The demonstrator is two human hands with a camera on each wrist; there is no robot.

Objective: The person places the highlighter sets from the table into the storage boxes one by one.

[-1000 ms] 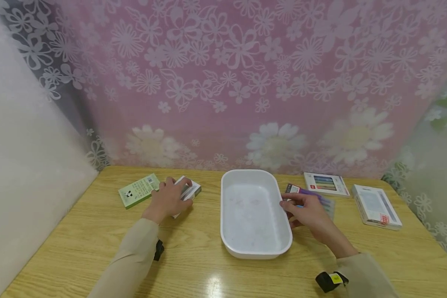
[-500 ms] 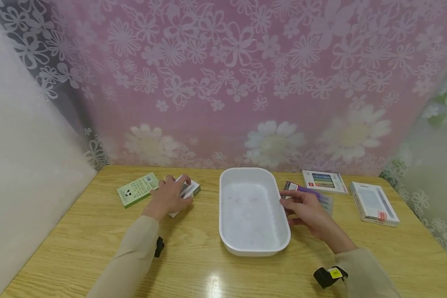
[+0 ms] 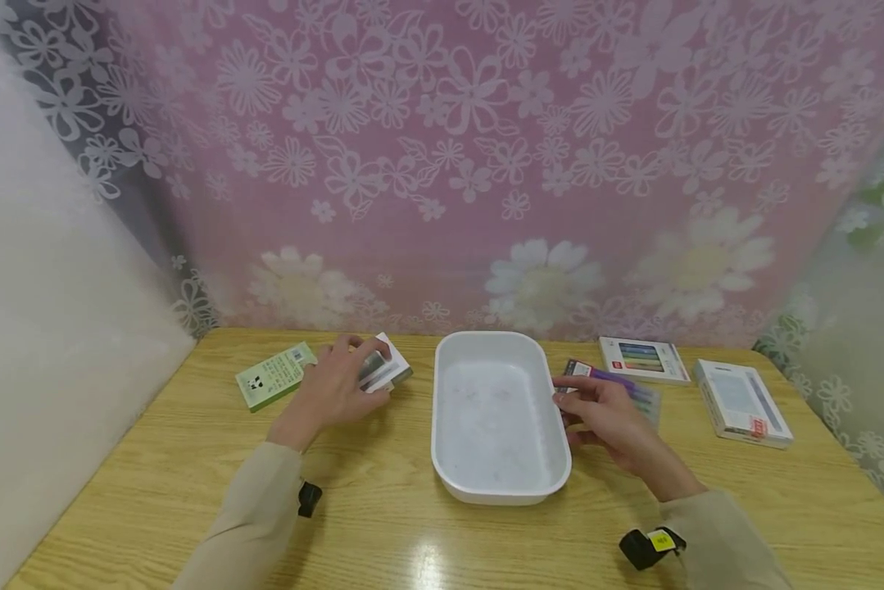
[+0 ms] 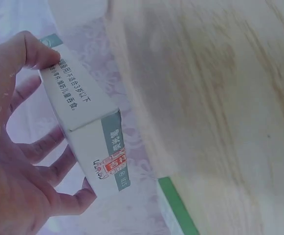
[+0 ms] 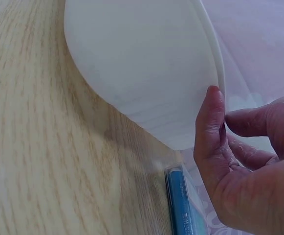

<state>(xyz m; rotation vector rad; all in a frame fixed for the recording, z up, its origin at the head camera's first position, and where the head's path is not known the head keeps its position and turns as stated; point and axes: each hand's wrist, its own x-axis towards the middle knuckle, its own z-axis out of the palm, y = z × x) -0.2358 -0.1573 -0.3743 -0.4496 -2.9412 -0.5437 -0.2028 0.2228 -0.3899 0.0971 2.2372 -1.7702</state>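
Observation:
My left hand (image 3: pixel 331 397) grips a white-and-grey pen box (image 3: pixel 388 369) by its sides, thumb on one face and fingers on the opposite one. Up close in the left wrist view, the box (image 4: pixel 83 95) is tilted and raised off the table, with dark print and a red stamp facing the camera. In the middle stands a white plastic basin (image 3: pixel 496 434) with nothing inside. At its right side my right hand (image 3: pixel 611 418) pinches the rim between thumb and fingers, as the right wrist view shows on the basin wall (image 5: pixel 146 58).
A green box with a panda (image 3: pixel 272 378) lies left of my left hand. Beyond my right hand is a clear pack of coloured pens (image 3: pixel 644 401), partly hidden. A white box of coloured pens (image 3: pixel 651 360) and a white windowed box (image 3: pixel 744 406) lie farther right.
My left hand has lifted the pen box from the table and shifted it slightly right, tilting it. The right hand keeps its place at the basin's rim.

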